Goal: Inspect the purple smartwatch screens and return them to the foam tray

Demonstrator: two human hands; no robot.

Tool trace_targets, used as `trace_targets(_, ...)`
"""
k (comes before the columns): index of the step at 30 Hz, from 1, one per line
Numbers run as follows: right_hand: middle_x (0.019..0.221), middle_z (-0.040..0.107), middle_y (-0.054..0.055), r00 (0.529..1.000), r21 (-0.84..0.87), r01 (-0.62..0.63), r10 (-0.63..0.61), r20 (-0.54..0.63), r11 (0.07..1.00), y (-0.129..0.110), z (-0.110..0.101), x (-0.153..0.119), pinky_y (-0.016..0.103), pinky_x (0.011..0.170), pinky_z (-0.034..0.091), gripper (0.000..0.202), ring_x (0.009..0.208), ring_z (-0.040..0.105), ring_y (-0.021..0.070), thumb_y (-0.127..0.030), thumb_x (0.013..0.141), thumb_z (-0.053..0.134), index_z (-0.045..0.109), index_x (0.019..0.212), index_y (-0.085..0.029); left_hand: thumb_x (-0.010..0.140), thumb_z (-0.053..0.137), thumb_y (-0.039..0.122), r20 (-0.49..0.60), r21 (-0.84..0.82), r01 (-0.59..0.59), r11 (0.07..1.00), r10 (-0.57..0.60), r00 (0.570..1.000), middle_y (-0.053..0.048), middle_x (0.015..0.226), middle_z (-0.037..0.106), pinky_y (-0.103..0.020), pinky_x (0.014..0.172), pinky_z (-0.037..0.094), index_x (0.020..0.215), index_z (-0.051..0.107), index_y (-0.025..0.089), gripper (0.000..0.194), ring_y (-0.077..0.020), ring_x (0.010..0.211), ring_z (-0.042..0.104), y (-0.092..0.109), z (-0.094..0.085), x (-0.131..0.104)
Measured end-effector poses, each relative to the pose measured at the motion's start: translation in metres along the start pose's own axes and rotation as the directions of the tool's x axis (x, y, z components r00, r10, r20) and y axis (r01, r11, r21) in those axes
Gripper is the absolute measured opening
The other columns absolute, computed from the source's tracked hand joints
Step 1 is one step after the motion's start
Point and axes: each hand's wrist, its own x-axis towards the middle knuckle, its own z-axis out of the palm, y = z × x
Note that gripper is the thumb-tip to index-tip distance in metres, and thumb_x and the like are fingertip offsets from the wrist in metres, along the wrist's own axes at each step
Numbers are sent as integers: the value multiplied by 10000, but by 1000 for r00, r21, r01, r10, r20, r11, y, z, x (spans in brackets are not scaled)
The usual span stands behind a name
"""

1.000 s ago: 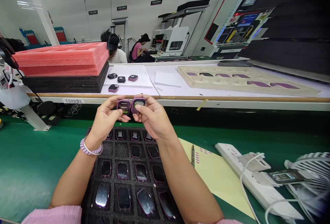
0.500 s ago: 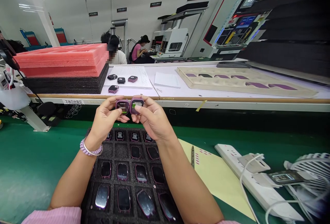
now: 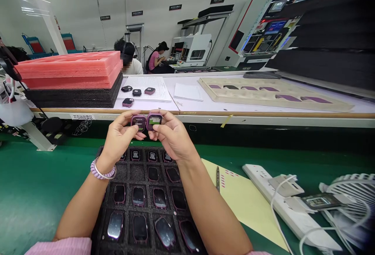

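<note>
My left hand [image 3: 121,133] grips a purple-framed smartwatch body [image 3: 138,121] with a lit screen, its thumb on the lower part of the glass. Side by side with it, my right hand [image 3: 171,131] holds a second purple smartwatch body [image 3: 154,120], whose screen shows a green and white band. The two watches are held upright, very close together, above the far end of a black foam tray [image 3: 129,184]. Rows of watch bodies lie in the tray's square pockets; several in the far row have lit text. My forearms cover parts of the tray.
On the shelf ahead sit red foam trays [image 3: 70,67], several watches on a printed sheet [image 3: 158,87], and a beige tray [image 3: 222,95]. To the right lie a yellow sheet [image 3: 243,200] with a pen [image 3: 218,178], a power strip [image 3: 258,175] and a fan [image 3: 351,192]. Two people work beyond.
My right thumb has slid down from the middle of its watch's screen to the lower edge, uncovering more of the green band. Both hands stay in nearly the same place.
</note>
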Motion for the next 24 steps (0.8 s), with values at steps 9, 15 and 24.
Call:
trace_targets(9,802,593,-21,999,-32,26,-27,-38,999,2,2,2,225,480,388,425,516,535,96,-385,741,826,611,1051,-189,811,675,252,2,16,-1,1000,1,1000,-78,1117,691,-208,627,630,1205,628,166,406,-117,639,709,-2,2,0)
trace_targets(15,830,594,-15,998,-29,24,-26,-60,999,2,2,2,218,468,395,437,505,518,85,-389,724,841,611,1035,-187,814,672,246,4,11,-1,1000,1,1000,-76,1120,690,-202,623,625,1206,630,168,402,-123,646,717,-3,2,0)
trace_targets(24,803,586,-17,999,-61,36,-35,8,998,0,0,0,228,505,405,409,560,550,108,-303,740,773,596,1091,-191,807,681,251,-3,16,3,1000,-3,1000,-71,1089,691,-216,637,637,1206,630,167,411,-125,649,713,-2,0,0)
